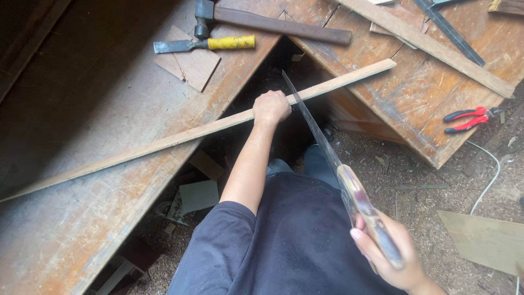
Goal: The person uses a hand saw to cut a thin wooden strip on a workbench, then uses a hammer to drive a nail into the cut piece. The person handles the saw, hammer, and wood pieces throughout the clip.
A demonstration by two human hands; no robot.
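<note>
Left hand: the left hand point(271, 107) is closed around the wooden strip point(180, 135), pinning it where it spans the gap between two workbenches point(76, 207).
Right hand: the right hand point(390, 257) grips the handsaw point(319, 139) by its handle.
Progress: the blade meets the strip just beside the left hand; the strip looks uncut, so the sawing seems barely begun.
Strip: long, thin, pale, straight.
Nearby: chisel point(204, 44), hammer point(273, 23), red pliers point(469, 119).

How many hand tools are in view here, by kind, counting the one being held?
Handsaw, held in the right hand: 1
Hammer: 1
Yellow-handled chisel: 1
Red-handled pliers: 1
Total: 4
The left hand grips the long wooden strip.
</note>
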